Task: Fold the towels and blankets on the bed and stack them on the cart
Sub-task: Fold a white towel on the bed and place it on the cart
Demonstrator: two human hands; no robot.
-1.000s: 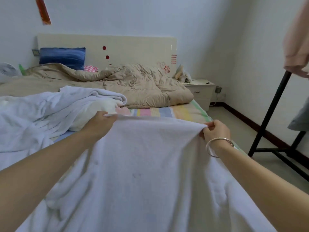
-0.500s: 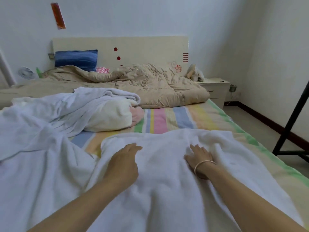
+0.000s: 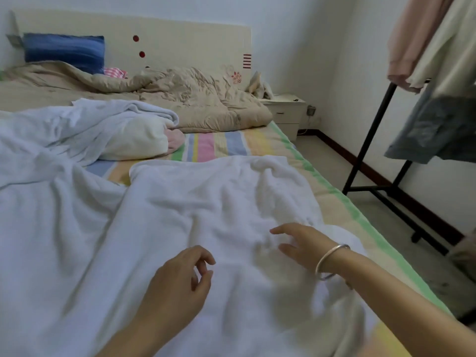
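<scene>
Left hand (image 3: 177, 284): fingers loosely curled, nothing held; poised over the near middle of the towel (image 3: 206, 202).
Right hand (image 3: 301, 246): fingers spread and slack, nothing gripped; bangle (image 3: 332, 261) worn at the wrist. Contact with the cloth cannot be told.
Towel: laid rumpled, unfolded, on the bed (image 3: 334, 202). Its long axis runs away from the hands toward the headboard (image 3: 180, 39).
Key relation: the far edge lies well beyond both hands. The right hand is judged nearer it and nearer the right border.
Surface: striped sheet (image 3: 231, 145), soft; bare between towel and quilt (image 3: 193, 99).
Left of towel: a white heap (image 3: 77, 130), still to be folded.
Room: pillow (image 3: 64, 50) at the headboard, nightstand (image 3: 286, 109) in the corner. A black rack (image 3: 373, 140) hung with clothes is set on the floor (image 3: 334, 171) to the right.
</scene>
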